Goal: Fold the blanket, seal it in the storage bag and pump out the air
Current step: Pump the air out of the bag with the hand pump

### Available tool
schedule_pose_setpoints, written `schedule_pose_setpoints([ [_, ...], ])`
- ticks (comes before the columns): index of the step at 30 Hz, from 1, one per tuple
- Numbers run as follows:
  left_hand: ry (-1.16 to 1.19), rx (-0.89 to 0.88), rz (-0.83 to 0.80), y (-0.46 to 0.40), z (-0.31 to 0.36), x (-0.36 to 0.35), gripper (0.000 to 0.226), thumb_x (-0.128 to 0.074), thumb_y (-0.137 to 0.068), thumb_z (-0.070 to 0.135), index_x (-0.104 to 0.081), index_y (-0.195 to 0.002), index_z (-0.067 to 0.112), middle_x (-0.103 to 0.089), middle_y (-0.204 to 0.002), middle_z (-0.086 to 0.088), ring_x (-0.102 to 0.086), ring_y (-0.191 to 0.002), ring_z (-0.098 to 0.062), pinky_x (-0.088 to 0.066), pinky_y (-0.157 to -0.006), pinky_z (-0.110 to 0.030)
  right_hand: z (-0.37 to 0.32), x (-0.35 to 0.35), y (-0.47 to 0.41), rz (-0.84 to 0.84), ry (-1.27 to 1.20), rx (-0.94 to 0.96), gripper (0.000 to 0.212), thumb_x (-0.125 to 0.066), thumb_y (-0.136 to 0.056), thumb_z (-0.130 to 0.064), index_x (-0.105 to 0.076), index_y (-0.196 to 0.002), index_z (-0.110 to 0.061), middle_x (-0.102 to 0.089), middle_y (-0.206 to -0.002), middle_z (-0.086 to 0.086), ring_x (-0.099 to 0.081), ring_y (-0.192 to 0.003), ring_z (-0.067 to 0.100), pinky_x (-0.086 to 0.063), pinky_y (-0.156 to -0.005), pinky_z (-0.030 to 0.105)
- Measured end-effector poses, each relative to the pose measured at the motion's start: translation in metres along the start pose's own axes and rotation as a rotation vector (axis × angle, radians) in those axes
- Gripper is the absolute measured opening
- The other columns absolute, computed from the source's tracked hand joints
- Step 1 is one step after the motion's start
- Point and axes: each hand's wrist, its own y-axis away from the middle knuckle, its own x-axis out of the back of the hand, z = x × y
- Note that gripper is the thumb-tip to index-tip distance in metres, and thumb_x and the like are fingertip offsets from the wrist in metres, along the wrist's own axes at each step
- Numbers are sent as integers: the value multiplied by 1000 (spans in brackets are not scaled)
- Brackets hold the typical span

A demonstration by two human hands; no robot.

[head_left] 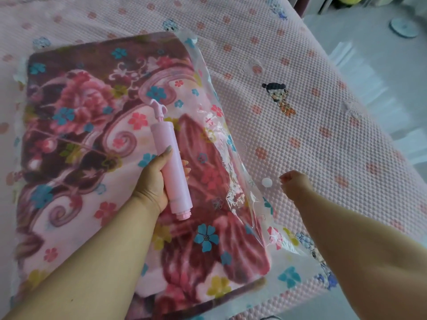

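folded floral blanket lay flat inside the clear storage bag, on a pink dotted bedspread. left hand wrapped round the pink hand pump, thumb along the barrel, fingertips showing on the far side; pump held above the blanket, handle end pointing away, nozzle end toward the wearer. right hand hovered over the bedspread just beside the bag's right edge, fingers curled in, something small and pale seemingly pinched at the tips, too blurred to say what. round white valve sat on the bag's transparent margin, just left of that hand. cartoon figure printed on the bedspread farther off.
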Motion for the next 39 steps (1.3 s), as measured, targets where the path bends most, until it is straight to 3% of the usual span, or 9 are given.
schedule_pose_setpoints([
  [6, 24, -16, -8, 9, 10, 6, 45, -59, -87, 43, -57, -109, 4, -60, -87, -19, -60, -74, -28, -53, -63, -30, -56, 18, 29, 156, -252, 52, 14, -55, -91, -10, -67, -95, -15, -68, -92, 6, -57, -67, 16, -48, -56, 26],
  [9, 84, -34, -17, 16, 30, 4, 46, -60, -87, 42, -56, -111, 3, -58, -83, -15, -60, -74, -31, -55, -69, -41, -128, 14, 76, -163, -495, 334, 6, -65, -89, -18, -64, -84, -16, -69, -85, 7, -63, -75, 18, -55, -72, 36],
  [12, 43, -142, -50, 21, 58, -3, 34, -59, -90, 33, -59, -109, 4, -65, -85, -10, -65, -78, -27, -57, -72, -47, -192, 2, 125, -539, -356, 672, 35, -74, -79, -40, -66, -101, -13, -69, -95, 6, -64, -83, 15, -53, -72, 35],
  [14, -32, -232, -77, 24, 74, -10, 19, -49, -98, 24, -60, -102, 9, -71, -76, -1, -69, -71, -16, -57, -67, -36, -218, -5, 150, -565, -151, 805, 55, -77, -71, -49, -62, -111, -13, -69, -101, 2, -66, -88, 16, -55, -76, 32],
  [17, -116, -289, -133, 30, 89, -17, 18, -43, -101, 20, -60, -97, 13, -71, -70, 4, -68, -65, -9, -56, -61, -28, -234, -9, 161, -542, -122, 868, 40, -78, -78, -29, -62, -106, -6, -71, -98, 8, -69, -86, 22, -58, -75, 35],
  [20, -175, -268, -88, 27, 93, -4, 28, -44, -100, 37, -63, -103, 17, -67, -86, 3, -63, -82, -10, -51, -81, -32, -234, -8, 152, -655, -290, 776, 31, -74, -82, -14, -63, -109, -5, -71, -101, 8, -70, -89, 20, -59, -76, 31],
  [29, -489, -208, 108, 14, 34, 57, 17, -59, -94, 10, -64, -81, 22, -63, -82, -1, -53, -82, -15, -43, -76, -27, -226, -24, 126, -465, -381, 633, 47, -76, -78, -21, -56, -114, 0, -66, -112, 18, -67, -99, 32, -58, -81, 49],
  [33, -677, -247, 148, 12, 13, 72, 15, -59, -94, 17, -68, -104, 11, -67, -108, -5, -60, -98, -17, -45, -93, -28, -218, -33, 129, -405, -394, 668, 57, -76, -71, -28, -54, -115, 0, -64, -114, 18, -66, -101, 31, -57, -81, 50],
  [39, -457, -254, 105, 10, -10, 75, 25, -53, -94, 11, -64, -116, 11, -65, -118, -8, -61, -112, -23, -45, -104, -39, -212, -48, 138, -275, -315, 786, 57, -72, -63, -39, -56, -108, -8, -67, -106, 15, -67, -98, 31, -56, -84, 52],
])
